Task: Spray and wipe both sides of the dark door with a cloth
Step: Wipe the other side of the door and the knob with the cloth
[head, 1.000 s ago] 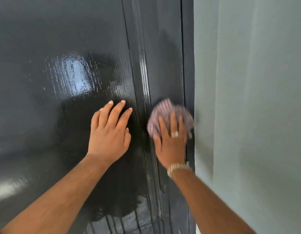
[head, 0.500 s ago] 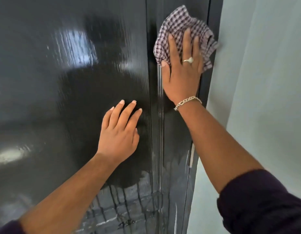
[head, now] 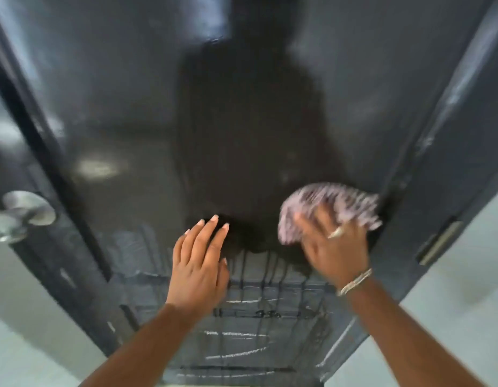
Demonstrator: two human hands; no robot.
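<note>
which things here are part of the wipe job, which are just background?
In the job: door; cloth, blurred, pressed to the door by the right hand; left hand, flat on the door.

Background: knob at the door's left edge; hinge on the right; pale wall; ring and bracelet on the right hand and wrist.

Single head-worn wide-angle view, set close to the dark door point(head: 242, 121) and facing it squarely, tilted downward so that the panel fans out toward the top of the frame. Both forearms enter from the lower edge, left hand point(head: 199, 263) and right hand point(head: 335, 247) near centre. The door knob point(head: 21, 215) marks the left margin, a hinge point(head: 439, 243) the right
</note>
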